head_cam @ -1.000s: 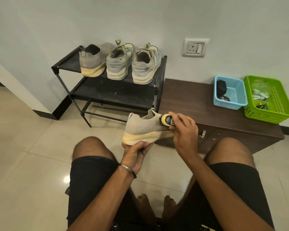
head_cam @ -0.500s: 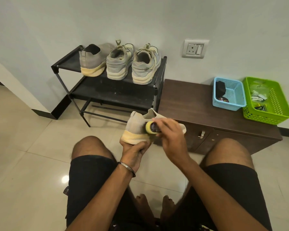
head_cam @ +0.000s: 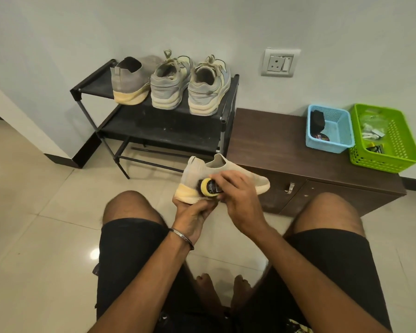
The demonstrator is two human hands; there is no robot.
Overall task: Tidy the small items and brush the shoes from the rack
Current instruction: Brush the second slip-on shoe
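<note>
Shoe in hands: beige knit shoe [head_cam: 226,174] with a pale yellow sole is held sideways above the floor, between the knees of the person, with the heel toward 9 o'clock and the toe toward 3 o'clock.
Left hand: left hand [head_cam: 192,212] grips the shoe from below at the heel part of the sole, with the fingers curled up around the edge; a metal bangle [head_cam: 181,237] sits on this wrist.
Right hand: right hand [head_cam: 238,195] is closed around a small brush [head_cam: 210,187] with a yellow round head and a dark body; the brush head touches the side of the shoe near the heel.
Rack: black shoe rack [head_cam: 154,131] stands against the wall at 11 o'clock from the hands.
Shoes on rack: on the top shelf stand a grey knit shoe [head_cam: 130,80] and, at 3 o'clock from it, a pair of grey laced sneakers [head_cam: 190,85], all with heels toward the person.
Cabinet: low dark wooden cabinet [head_cam: 274,138] stands just beside the rack, at 2 o'clock from the hands.
Baskets: blue basket [head_cam: 332,143] with dark items and green basket [head_cam: 394,140] with small packets stand touching on the cabinet top, toward its 3 o'clock end.
Wall: socket plate [head_cam: 281,62] is above the cabinet.
</note>
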